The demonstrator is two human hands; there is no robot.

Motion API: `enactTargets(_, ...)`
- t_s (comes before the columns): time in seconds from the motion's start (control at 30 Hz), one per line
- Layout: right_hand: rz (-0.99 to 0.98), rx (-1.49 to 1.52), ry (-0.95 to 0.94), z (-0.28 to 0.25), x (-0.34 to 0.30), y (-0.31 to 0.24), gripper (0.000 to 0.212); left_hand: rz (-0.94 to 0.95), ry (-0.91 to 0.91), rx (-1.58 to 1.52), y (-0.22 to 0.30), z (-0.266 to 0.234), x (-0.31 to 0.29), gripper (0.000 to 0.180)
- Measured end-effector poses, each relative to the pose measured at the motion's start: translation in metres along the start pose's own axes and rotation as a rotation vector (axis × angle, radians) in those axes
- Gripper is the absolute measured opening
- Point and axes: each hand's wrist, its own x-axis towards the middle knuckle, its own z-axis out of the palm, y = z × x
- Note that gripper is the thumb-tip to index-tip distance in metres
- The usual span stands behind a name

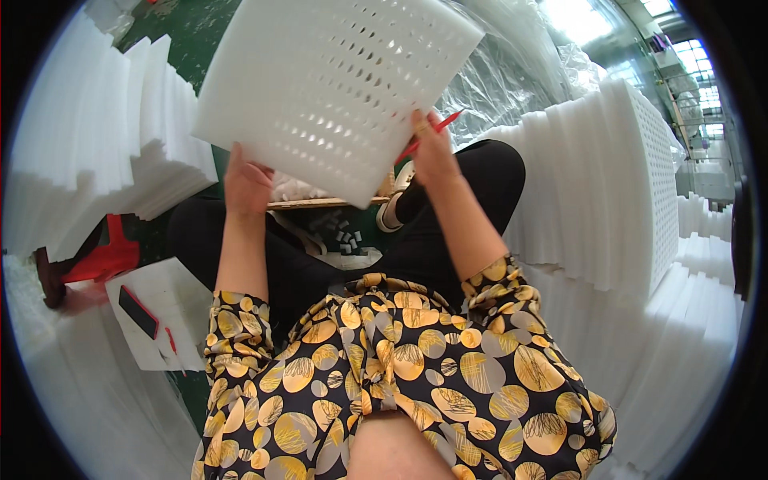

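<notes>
A large white foam sheet (272,72) with rows of punched holes is held up and tilted before me. My left hand (248,182) grips its lower left edge, fingers mostly behind the sheet. At the right edge, my right hand (434,150) is closed on the sheet and also holds a slim red pointed tool (450,121), which sticks out past the fingers. Some of the holes let light through. Below the sheet, partly hidden by it, white foam bits (296,189) lie by a wooden edge (328,203).
Stacked white foam sheets stand at my left (88,120) and right (584,184). A phone (138,312) and a thin red tool (171,341) lie on a white board (160,276) at lower left. Small foam offcuts (348,238) lie on the floor between my feet. Clear plastic film (512,72) is behind.
</notes>
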Motion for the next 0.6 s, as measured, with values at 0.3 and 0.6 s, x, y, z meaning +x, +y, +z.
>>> enactTargets(0.3, 0.092, -0.289, -0.196, -0.060, 0.057, -0.080, 0.032, -0.176, -0.046, 0.372, 0.044, 0.035, -0.010, 0.049)
enactTargets(0.6, -0.606, -1.447, -0.046, -0.026, 0.084, -0.084, 0.041, -0.311, 0.256, 0.597, -0.019, 0.064, -0.010, 0.049)
